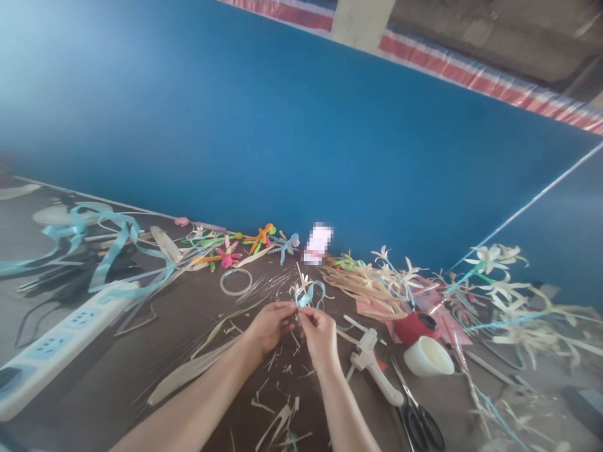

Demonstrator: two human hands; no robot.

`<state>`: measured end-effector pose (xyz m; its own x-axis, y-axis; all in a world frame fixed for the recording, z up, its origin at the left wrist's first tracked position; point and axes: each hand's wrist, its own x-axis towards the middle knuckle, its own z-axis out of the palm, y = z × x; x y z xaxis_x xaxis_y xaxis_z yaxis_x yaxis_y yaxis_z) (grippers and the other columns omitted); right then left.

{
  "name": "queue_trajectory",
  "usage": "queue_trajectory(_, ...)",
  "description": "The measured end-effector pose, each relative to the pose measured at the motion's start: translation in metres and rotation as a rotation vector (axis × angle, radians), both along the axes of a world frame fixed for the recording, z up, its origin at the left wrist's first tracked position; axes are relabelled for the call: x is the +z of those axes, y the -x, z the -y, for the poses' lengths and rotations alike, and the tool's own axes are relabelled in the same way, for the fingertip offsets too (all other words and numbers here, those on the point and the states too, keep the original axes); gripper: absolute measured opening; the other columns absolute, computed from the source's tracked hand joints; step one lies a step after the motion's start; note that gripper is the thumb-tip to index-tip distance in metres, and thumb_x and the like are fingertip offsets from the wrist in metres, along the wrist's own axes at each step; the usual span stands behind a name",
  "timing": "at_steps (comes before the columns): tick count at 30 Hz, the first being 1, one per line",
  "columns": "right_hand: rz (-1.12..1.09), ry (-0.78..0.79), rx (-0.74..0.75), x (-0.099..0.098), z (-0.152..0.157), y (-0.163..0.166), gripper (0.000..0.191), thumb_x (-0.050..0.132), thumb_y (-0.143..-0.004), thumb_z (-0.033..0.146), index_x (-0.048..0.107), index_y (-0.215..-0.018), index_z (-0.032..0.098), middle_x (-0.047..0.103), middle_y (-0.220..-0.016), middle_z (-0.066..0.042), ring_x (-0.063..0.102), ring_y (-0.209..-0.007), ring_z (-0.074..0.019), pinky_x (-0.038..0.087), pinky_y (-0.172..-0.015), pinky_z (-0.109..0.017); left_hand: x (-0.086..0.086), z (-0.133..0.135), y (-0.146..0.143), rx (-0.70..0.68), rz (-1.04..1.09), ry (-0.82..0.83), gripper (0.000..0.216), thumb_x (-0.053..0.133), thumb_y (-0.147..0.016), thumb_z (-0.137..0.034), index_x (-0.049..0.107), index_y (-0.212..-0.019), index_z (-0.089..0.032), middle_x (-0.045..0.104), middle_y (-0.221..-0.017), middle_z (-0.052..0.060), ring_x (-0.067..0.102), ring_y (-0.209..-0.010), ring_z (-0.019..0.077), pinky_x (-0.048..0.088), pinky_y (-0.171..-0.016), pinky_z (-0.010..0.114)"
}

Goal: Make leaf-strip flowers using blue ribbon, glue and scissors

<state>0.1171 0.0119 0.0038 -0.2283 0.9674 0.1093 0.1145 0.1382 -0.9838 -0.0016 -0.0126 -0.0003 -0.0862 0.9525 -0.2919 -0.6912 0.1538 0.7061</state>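
Power strip (51, 342), white, lies at the far left edge of the dark counter (188, 326), angled toward the near corner. Long light-blue ribbon (117, 242) sits beside and behind it, loose and looped. Clear tape ring (235, 282) lies flat, further right. Coloured woven figures (228, 251), pink, orange and green, are scattered behind the ring along the foot of the blue board (282, 125).

Left hand (271, 324) is at centre, its forearm coming in from the lower left, fingers (288, 311) drawn together in a pinch. Blue ribbon loop (308, 294), small and curled, with pale strip ends showing, stands just above and between the two sets of fingertips, raised off the counter. Both hands nip it at its lower end. Right hand (320, 336) touches the left, fingers (304, 317) likewise pressed onto the base of the loop. Pale leaf trimmings (282, 420) are strewn on the counter under and in front of both hands.

White glue gun (372, 361) lies just right of the right wrist. Black-handled scissors (419, 417) are near its nozzle end. Pile of dried leaf strips (365, 285) sits behind the gun. White cup (428, 356) lies on its side, touching a red round object (414, 326). Pale woven flowers (499, 257) spread over the far right.
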Motion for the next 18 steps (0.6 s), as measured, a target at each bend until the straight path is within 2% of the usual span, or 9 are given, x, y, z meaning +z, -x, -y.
queue_trajectory(5, -0.353, 0.294, 0.111, -0.005, -0.005, -0.002, 0.019, 0.065, -0.063, 0.027, 0.062, -0.075, 0.012, 0.055, -0.049, 0.004, 0.041, -0.036, -0.0048, 0.030, -0.037, -0.016, 0.002, 0.001, 0.000, -0.067, 0.012, -0.052, 0.012, 0.067, -0.062, -0.020, 0.063, -0.070, -0.011, 0.061, -0.061, 0.003, 0.054, -0.054, 0.0084, 0.041, -0.047, 0.016)
queue_trajectory(12, -0.481, 0.436, 0.240, -0.001, -0.004, -0.005, 0.016, 0.065, -0.063, 0.027, 0.056, -0.064, 0.013, 0.051, -0.049, 0.004, 0.038, -0.034, -0.0028, 0.028, -0.034, -0.015, 0.007, 0.003, 0.001, -0.075, -0.002, -0.035, 0.013, 0.069, -0.059, -0.020, 0.063, -0.067, -0.012, 0.059, -0.057, 0.002, 0.052, -0.051, 0.0081, 0.039, -0.045, 0.016)
queue_trajectory(18, -0.550, 0.534, 0.316, -0.004, -0.004, -0.006, 0.020, 0.066, -0.063, 0.027, 0.050, -0.064, 0.015, 0.049, -0.049, 0.005, 0.037, -0.033, -0.0026, 0.029, -0.034, -0.015, 0.011, 0.005, 0.002, -0.128, -0.008, -0.084, 0.013, 0.069, -0.059, -0.021, 0.062, -0.064, -0.011, 0.057, -0.054, 0.001, 0.051, -0.048, 0.0070, 0.035, -0.044, 0.016)
